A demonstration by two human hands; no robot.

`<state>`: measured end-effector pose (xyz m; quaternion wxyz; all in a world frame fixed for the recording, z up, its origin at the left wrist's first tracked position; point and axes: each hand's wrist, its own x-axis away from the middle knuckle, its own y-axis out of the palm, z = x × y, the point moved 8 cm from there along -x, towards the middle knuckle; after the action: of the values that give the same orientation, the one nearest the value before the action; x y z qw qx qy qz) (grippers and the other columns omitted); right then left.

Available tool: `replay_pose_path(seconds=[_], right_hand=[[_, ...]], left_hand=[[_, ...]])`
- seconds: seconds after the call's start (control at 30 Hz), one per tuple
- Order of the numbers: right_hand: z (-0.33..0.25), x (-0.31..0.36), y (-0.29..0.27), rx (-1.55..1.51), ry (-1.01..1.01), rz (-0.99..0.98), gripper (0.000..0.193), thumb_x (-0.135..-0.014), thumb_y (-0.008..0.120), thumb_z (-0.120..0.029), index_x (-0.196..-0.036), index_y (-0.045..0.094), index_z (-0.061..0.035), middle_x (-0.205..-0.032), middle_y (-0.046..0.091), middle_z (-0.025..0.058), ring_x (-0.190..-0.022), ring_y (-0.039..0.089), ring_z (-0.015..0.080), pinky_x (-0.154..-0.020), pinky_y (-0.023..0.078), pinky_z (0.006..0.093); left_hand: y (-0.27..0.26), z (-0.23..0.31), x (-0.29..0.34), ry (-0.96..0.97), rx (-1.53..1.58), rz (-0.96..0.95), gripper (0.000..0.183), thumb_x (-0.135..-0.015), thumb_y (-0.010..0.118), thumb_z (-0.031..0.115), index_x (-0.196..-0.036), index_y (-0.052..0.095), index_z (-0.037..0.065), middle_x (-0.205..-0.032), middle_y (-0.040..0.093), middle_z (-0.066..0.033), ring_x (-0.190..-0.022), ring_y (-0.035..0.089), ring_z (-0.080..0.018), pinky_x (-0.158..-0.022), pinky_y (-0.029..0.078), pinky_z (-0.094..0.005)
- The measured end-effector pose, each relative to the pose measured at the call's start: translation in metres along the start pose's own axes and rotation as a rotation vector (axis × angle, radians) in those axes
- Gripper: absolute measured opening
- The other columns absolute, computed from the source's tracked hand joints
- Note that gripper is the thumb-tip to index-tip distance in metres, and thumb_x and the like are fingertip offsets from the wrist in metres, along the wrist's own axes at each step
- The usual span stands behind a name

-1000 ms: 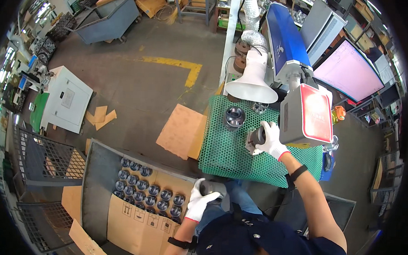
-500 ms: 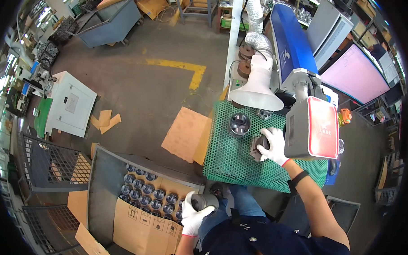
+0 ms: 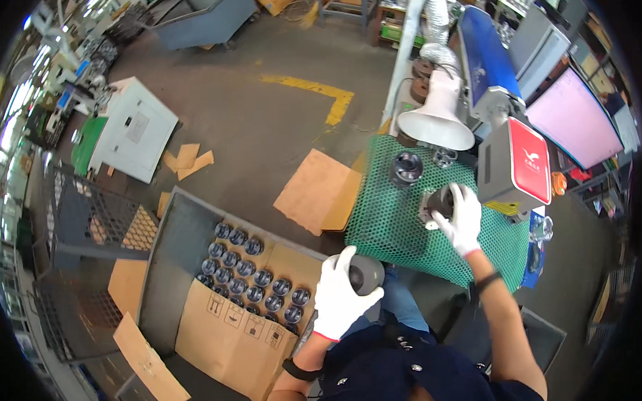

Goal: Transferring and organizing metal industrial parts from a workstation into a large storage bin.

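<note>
My left hand [image 3: 340,299], in a white glove, is closed around a grey metal piston [image 3: 371,274] in front of my body, just off the near edge of the green mesh mat [image 3: 383,231]. My right hand [image 3: 464,218], gloved too, grips a darker piston [image 3: 442,200] over a small metal fixture [image 3: 427,213] on the mat. Whether that piston still rests on the fixture, I cannot tell. Another shiny piston [image 3: 406,169] stands on the mat farther back, with a smaller shiny metal part [image 3: 445,157] to its right.
A machine head with a red panel [image 3: 531,164] hangs close beside my right hand. Behind the mat is a white extraction funnel [image 3: 437,127]. At my left, a grey metal bin [image 3: 164,266] holds rows of pistons [image 3: 245,268] on cardboard. A cardboard sheet [image 3: 314,190] lies beyond it.
My left hand has brought its piston up and right, from beside the bin toward the mat. My right hand keeps its grip at the fixture. The whole view has shifted a little.
</note>
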<state>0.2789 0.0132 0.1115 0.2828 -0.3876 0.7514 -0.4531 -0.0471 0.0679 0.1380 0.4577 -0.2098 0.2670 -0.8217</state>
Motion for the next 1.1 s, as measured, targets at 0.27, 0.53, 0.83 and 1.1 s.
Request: replay_pose_path(seconds=[0.27, 0.53, 0.83, 1.1], right_hand=[[0.009, 0.125, 0.033, 0.063, -0.178, -0.003, 0.061, -0.076, 0.079, -0.023, -0.131, 0.057, -0.0065, -0.130, 0.058, 0.0171, -0.123, 0.052, 0.0393, -0.108, 0.040, 0.0496], [0.016, 0.166, 0.100, -0.986, 0.319, -0.778, 0.047, -0.098, 0.068, -0.017, -0.141, 0.056, -0.0050, -0.123, 0.066, 0.0033, -0.115, 0.061, 0.0166, -0.104, 0.048, 0.0341], [-0.054, 0.205, 0.119, -1.611, 0.533, -0.969, 0.037, -0.098, 0.068, -0.020, -0.131, 0.062, -0.0058, -0.115, 0.071, 0.0025, -0.104, 0.066, 0.0127, -0.086, 0.053, 0.0299], [-0.075, 0.081, 0.100, -0.180, -0.114, -0.585, 0.044, -0.083, 0.069, -0.049, -0.093, 0.073, -0.0053, -0.089, 0.071, 0.0198, -0.088, 0.069, 0.0417, -0.080, 0.054, 0.0469]], left_hand=[[-0.028, 0.021, 0.020, 0.104, -0.177, 0.142, 0.091, -0.064, 0.090, 0.033, -0.144, 0.050, 0.015, -0.130, 0.055, -0.0199, -0.109, 0.062, -0.0409, -0.090, 0.054, -0.0503], [0.044, -0.043, 0.016, -0.067, 0.320, -0.035, 0.101, -0.062, 0.096, 0.035, -0.144, 0.046, 0.003, -0.134, 0.056, -0.0204, -0.123, 0.058, -0.0324, -0.106, 0.049, -0.0447], [0.139, -0.077, 0.060, -0.810, 1.181, -0.490, 0.065, -0.092, 0.075, 0.024, -0.147, 0.043, 0.010, -0.137, 0.055, -0.0108, -0.124, 0.060, -0.0245, -0.102, 0.053, -0.0390], [0.117, -0.146, 0.047, -0.542, 0.918, -0.351, 0.063, -0.098, 0.069, 0.026, -0.151, 0.044, 0.006, -0.137, 0.056, -0.0154, -0.114, 0.064, -0.0262, -0.094, 0.055, -0.0382]])
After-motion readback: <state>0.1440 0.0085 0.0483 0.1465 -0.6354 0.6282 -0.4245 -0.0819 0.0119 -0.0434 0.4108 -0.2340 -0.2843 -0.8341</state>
